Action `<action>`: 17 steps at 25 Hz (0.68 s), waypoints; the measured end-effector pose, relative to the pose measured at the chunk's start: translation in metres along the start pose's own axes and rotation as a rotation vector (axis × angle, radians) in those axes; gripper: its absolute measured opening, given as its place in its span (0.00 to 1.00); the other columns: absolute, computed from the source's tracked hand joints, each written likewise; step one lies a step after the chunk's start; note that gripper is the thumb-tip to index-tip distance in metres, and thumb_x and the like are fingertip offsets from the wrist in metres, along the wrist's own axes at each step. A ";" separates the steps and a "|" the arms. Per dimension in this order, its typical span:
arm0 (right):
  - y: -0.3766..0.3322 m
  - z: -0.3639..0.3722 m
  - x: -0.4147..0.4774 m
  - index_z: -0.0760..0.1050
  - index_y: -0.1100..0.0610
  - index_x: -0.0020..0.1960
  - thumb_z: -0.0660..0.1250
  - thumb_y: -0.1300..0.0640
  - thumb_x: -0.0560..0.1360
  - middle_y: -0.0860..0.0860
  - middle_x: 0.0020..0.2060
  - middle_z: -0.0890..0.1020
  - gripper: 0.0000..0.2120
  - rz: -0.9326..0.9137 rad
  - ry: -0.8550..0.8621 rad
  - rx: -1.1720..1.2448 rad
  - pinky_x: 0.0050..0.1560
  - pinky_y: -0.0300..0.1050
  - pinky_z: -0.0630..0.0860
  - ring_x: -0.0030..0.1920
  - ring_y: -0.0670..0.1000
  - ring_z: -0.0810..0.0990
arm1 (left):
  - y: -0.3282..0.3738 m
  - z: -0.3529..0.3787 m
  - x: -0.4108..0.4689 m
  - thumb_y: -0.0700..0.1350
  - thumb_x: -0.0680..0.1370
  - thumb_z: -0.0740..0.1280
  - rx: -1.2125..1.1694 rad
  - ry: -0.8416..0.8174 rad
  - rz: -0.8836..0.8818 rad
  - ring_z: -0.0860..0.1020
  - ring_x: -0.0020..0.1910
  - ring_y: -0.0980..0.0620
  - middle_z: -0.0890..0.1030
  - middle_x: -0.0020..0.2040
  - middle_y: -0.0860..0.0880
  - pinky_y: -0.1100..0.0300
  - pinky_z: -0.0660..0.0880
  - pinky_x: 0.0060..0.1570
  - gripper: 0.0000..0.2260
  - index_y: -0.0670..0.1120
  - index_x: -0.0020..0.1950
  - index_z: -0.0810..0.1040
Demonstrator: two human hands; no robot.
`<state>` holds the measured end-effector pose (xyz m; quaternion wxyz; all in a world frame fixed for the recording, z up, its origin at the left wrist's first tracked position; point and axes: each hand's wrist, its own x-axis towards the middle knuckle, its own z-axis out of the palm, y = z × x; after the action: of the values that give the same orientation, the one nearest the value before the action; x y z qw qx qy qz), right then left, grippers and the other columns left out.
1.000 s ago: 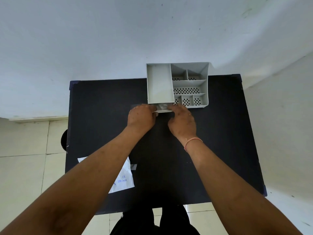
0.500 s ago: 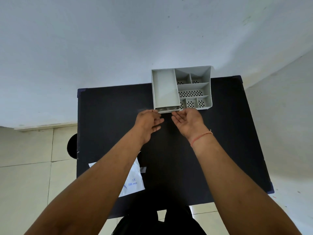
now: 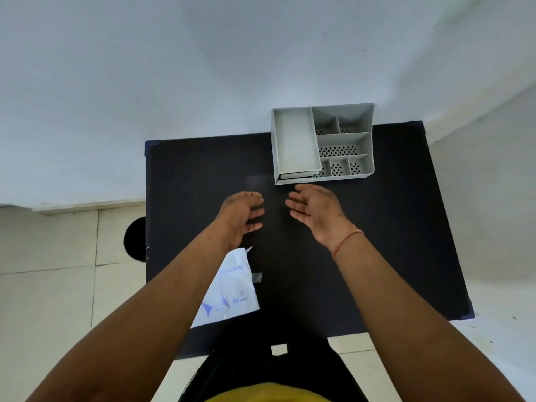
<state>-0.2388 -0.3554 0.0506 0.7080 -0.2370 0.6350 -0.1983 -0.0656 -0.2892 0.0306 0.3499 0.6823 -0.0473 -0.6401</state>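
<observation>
A: Organizer [image 3: 342, 177] spot?
B: Far edge of the table [image 3: 377, 256], I see. My left hand [image 3: 240, 211] and right hand [image 3: 316, 210] hover just in front of it, fingers relaxed, holding nothing.

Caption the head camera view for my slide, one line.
Left hand and right hand hover open over a black table, just short of a grey organiser tray; a white packet lies nearby.

Only 1 camera is here, worn on the person's head. It looks forward and steeply down on the black counter [image 3: 377, 242] from near. The left hand [image 3: 240, 216] and the right hand [image 3: 314, 210] are mid-view, and the wall [image 3: 203, 68] is beyond.
</observation>
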 end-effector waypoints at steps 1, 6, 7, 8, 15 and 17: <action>0.008 0.007 -0.003 0.77 0.58 0.66 0.60 0.62 0.84 0.57 0.61 0.84 0.13 -0.027 -0.025 -0.096 0.63 0.53 0.79 0.61 0.56 0.84 | -0.006 -0.008 -0.002 0.43 0.84 0.67 0.044 0.054 0.008 0.83 0.61 0.46 0.84 0.63 0.45 0.44 0.82 0.62 0.06 0.47 0.57 0.83; 0.063 0.041 -0.001 0.82 0.54 0.50 0.71 0.58 0.77 0.55 0.54 0.86 0.03 -0.106 -0.041 -0.842 0.60 0.54 0.82 0.55 0.55 0.85 | -0.046 -0.047 -0.018 0.44 0.83 0.69 0.344 0.256 -0.002 0.84 0.57 0.42 0.84 0.57 0.43 0.43 0.83 0.61 0.06 0.44 0.57 0.84; 0.076 0.045 0.000 0.83 0.58 0.52 0.72 0.57 0.76 0.55 0.54 0.85 0.07 -0.106 -0.064 -1.016 0.59 0.52 0.81 0.55 0.57 0.84 | -0.059 -0.054 -0.021 0.44 0.82 0.70 0.393 0.283 0.000 0.84 0.55 0.40 0.84 0.55 0.42 0.41 0.84 0.60 0.06 0.44 0.55 0.84; 0.090 0.048 0.001 0.83 0.60 0.55 0.73 0.56 0.75 0.55 0.54 0.85 0.11 -0.084 -0.102 -1.134 0.57 0.50 0.81 0.55 0.57 0.84 | -0.073 -0.060 -0.025 0.45 0.81 0.70 0.441 0.304 -0.001 0.83 0.54 0.39 0.85 0.53 0.42 0.41 0.83 0.60 0.06 0.44 0.53 0.84; 0.152 0.070 -0.001 0.85 0.57 0.55 0.78 0.54 0.72 0.55 0.52 0.88 0.13 -0.021 -0.198 -1.140 0.56 0.56 0.85 0.51 0.57 0.87 | -0.156 -0.085 -0.041 0.40 0.85 0.67 0.282 0.242 -0.001 0.82 0.61 0.45 0.82 0.66 0.48 0.52 0.80 0.61 0.11 0.53 0.63 0.82; 0.144 0.070 -0.009 0.85 0.58 0.51 0.76 0.56 0.73 0.57 0.49 0.88 0.09 -0.003 -0.200 -1.011 0.53 0.58 0.86 0.48 0.57 0.88 | -0.162 -0.086 -0.044 0.39 0.84 0.68 0.265 0.295 0.046 0.83 0.63 0.42 0.83 0.66 0.47 0.47 0.81 0.65 0.12 0.53 0.63 0.82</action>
<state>-0.1731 -0.2277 -0.0209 0.5619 -0.5682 0.5806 0.1561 -0.0578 -0.1088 -0.0250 0.2745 0.8077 -0.0948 -0.5131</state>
